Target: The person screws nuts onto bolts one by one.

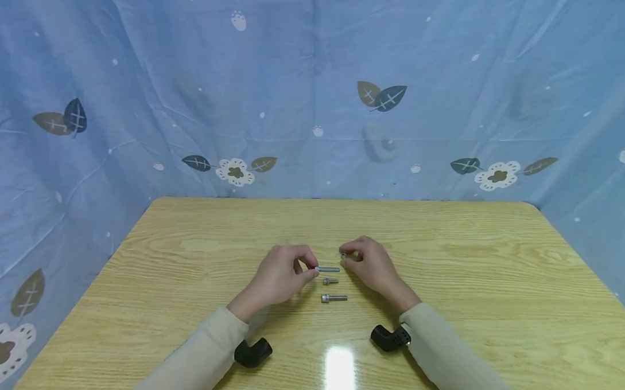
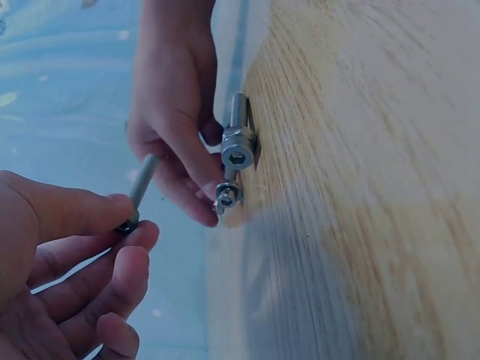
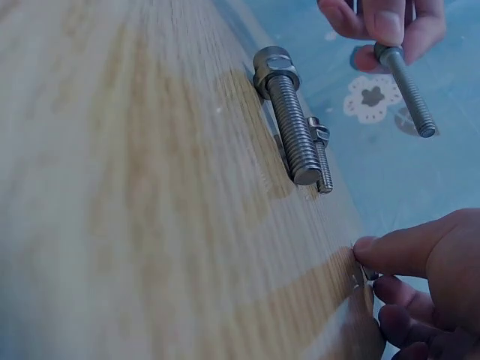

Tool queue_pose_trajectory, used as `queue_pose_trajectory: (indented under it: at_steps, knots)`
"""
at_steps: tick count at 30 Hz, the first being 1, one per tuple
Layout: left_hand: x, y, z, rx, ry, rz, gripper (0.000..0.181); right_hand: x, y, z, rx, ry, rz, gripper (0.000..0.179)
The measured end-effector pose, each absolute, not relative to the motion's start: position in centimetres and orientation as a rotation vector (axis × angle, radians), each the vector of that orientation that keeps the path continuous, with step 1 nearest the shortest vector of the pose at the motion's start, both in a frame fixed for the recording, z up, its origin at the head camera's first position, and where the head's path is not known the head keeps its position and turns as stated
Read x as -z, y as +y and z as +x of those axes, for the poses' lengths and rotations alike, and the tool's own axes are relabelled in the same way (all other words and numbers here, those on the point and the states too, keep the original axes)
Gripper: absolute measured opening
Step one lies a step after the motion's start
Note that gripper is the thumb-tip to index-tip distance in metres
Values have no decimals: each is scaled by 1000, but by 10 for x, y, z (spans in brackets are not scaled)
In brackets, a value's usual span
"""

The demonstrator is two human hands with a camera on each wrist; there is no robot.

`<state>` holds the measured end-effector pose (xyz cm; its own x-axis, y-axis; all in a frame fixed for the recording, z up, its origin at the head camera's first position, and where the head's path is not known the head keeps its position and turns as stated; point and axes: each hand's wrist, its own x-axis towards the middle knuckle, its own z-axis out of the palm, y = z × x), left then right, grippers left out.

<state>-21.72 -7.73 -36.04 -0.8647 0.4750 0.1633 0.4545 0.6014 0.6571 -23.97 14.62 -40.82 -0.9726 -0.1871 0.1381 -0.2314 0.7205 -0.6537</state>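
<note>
My left hand (image 1: 281,273) pinches a silver bolt (image 1: 329,269) by its head end, between thumb and fingertips. Its threaded shank points right, toward the other hand; in the right wrist view this bolt (image 3: 409,90) is held off the table. My right hand (image 1: 369,265) has thumb and finger on a small metal nut (image 1: 343,255) at the table surface, mostly covered by the fingertips in the right wrist view. Between the hands lie a small socket-head bolt (image 1: 330,281) and a larger socket-head bolt (image 1: 334,298), each with a nut up against its head.
The wood-grain table (image 1: 190,239) ends at a blue patterned curtain (image 1: 288,104) behind and at the sides. A black wrist-worn piece sits by each sleeve, over the table. A bright light reflection (image 1: 339,372) shows near the front.
</note>
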Motion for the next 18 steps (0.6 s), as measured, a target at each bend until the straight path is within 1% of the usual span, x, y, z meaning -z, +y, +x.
queue_pose_trajectory:
  at_steps: [9,18]
  knots:
    - [361,-78,-215,-1155,2783,839,4,406,144,-240,-1010,-2875,341,15]
    - [363,-77,-214,-1161,2792,837,4,406,147,-232,-1103,-2830,331,12]
